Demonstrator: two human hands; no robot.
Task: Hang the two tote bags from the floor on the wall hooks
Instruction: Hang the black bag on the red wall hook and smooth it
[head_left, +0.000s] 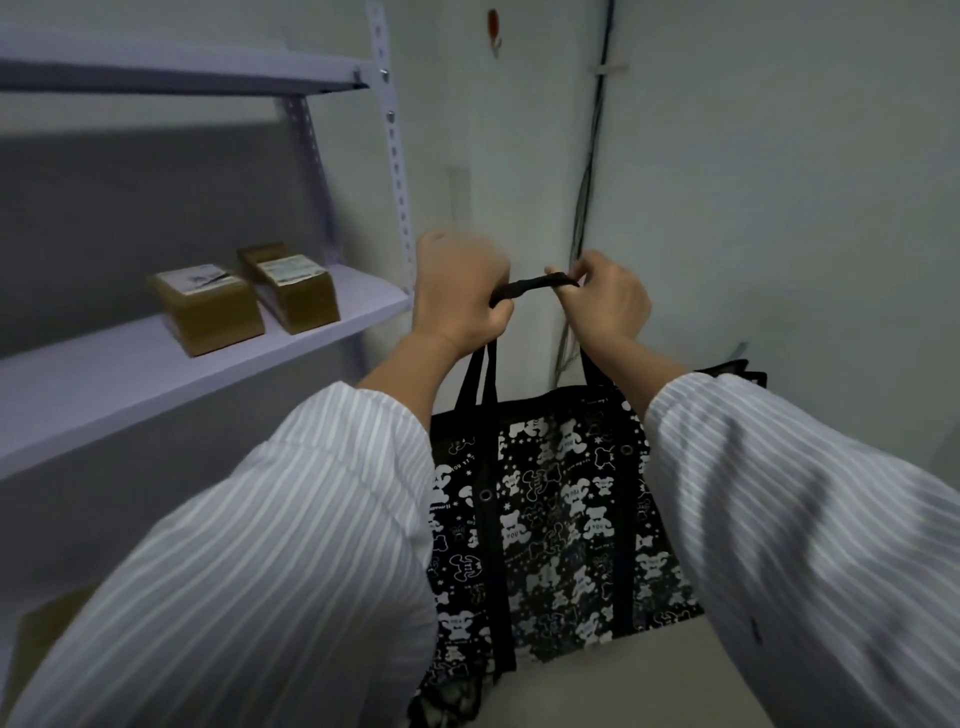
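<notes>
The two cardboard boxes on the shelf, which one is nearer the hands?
The right-hand box, standing closer to the shelf's upright post; the other box sits farther left.

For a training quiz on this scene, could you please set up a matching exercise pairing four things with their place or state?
Things:
1. tote bag
2. boxes
3. cable
4. left hand

Places or states:
A. runs down the wall
B. on the middle shelf
C. closed in a fist on the strap
D. held up by its straps by both hands

Pairs: 1-D, 2-B, 3-A, 4-C
</notes>
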